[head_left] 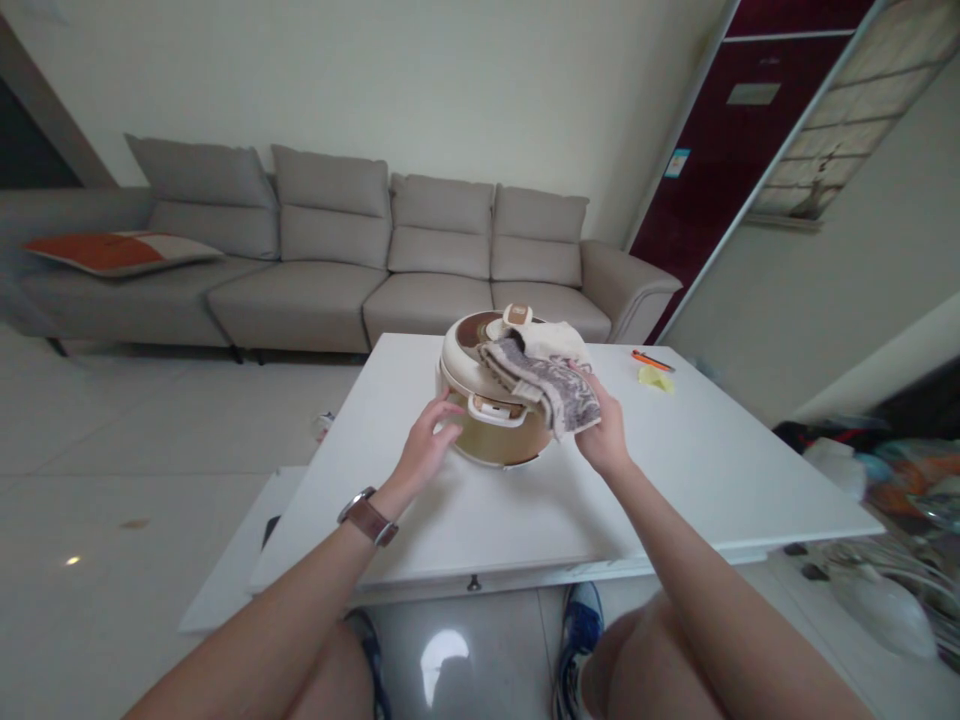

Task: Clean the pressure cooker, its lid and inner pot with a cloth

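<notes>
A round white and gold electric pressure cooker stands on the white table. Folded over the right part of its lid is a grey and cream patterned towel. My right hand grips this towel at its right side, fingers partly hidden behind the cloth. At the cooker's left front, my left hand is held against or very near its side, thumb and fingers apart, holding nothing. The cooker's front handle faces me between both hands. A brown-strapped watch is on my left wrist.
The white table has a drawer knob at its front edge. An orange utility knife and a yellow scrap lie at its far right. Behind stands a grey sofa with an orange cushion. Clutter sits on the right.
</notes>
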{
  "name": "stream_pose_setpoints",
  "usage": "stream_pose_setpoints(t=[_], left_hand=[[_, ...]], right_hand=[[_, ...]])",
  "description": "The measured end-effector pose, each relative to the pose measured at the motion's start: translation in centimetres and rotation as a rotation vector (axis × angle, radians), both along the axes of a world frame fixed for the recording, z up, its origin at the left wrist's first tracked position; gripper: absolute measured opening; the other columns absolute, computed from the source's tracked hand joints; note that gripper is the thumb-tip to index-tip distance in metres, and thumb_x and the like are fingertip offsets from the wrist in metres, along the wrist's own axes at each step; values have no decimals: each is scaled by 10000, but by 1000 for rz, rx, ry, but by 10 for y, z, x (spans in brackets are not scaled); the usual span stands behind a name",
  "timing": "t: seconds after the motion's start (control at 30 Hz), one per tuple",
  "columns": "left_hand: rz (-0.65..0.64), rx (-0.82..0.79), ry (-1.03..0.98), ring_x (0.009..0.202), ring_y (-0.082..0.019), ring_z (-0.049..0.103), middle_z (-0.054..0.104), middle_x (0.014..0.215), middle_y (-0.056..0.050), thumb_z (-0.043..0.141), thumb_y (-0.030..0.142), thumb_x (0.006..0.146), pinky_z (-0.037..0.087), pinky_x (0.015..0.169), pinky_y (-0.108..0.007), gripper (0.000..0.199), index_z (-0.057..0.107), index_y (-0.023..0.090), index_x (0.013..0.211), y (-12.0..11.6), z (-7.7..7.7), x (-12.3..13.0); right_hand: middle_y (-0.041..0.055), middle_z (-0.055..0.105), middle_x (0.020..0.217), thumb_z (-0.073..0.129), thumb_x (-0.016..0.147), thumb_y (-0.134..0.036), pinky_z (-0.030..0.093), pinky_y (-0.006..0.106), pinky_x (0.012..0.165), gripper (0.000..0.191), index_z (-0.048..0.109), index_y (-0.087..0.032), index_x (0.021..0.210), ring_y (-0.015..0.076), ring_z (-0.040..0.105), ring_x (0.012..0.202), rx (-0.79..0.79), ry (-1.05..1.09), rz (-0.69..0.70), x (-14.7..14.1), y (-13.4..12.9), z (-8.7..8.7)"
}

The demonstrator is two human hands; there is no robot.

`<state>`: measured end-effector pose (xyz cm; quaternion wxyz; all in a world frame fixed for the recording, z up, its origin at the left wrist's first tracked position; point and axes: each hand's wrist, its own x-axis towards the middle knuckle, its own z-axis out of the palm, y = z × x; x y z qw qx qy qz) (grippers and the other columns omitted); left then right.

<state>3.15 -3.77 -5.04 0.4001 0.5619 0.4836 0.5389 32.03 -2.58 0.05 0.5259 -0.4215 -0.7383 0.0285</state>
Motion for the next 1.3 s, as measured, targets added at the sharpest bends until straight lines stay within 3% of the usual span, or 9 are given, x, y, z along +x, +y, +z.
stream_pose_setpoints(t=[0.13,0.37,0.57,0.73,0.97,1.13,1.3], left_hand=[[3,11,-1,1391,-360,533,520,1578,-59,649,236,728,468,1130,-598,233,736,239,944,1,-1,1],[-12,-22,-9,1397,-371,528,451,1634,-59,639,246,726,440,1144,-634,243,731,243,952,-1,0,1],[-15,-6,25,1422,-349,506,469,1619,-43,636,248,742,456,1148,-583,243,727,249,967,-1,1,0],[-15,-24,1,1401,-360,525,449,1635,-60,636,254,735,474,1121,-601,241,728,240,958,-3,3,1],[-3,-7,-10,1400,-356,520,499,1595,-51,623,220,694,468,1127,-591,289,721,246,965,-2,3,2],[-29,6,-27,1302,-336,584,655,1369,-93,581,210,666,469,1123,-590,606,650,234,1268,0,2,1],[-35,-7,-25,1379,-366,537,476,1616,-67,590,189,646,465,1121,-604,411,688,241,1042,0,-2,0]], right_hand=[[105,662,1460,600,917,-292,465,511,1160,472,641,-258,1386,333,597,1384,-6,-68,20,0,-4,-2],[93,780,1217,614,923,-301,588,427,966,334,670,-210,1239,281,740,1092,-25,151,22,-1,-4,-1],[134,724,1352,625,922,-366,528,466,1076,449,643,-227,1349,321,688,1246,-31,70,-9,1,-3,-5],[149,715,1369,598,938,-356,535,477,1074,462,633,-209,1375,321,692,1248,-18,40,-13,3,-1,-8],[103,645,1481,551,953,-319,484,488,1149,501,592,-260,1449,309,565,1424,80,-237,-13,-5,-13,1],[72,669,1456,581,930,-303,493,475,1129,503,606,-278,1432,302,551,1437,86,-420,91,-12,-24,16],[106,738,1339,626,906,-336,551,480,1035,460,645,-254,1358,322,690,1242,51,-173,-47,-1,-12,5]])
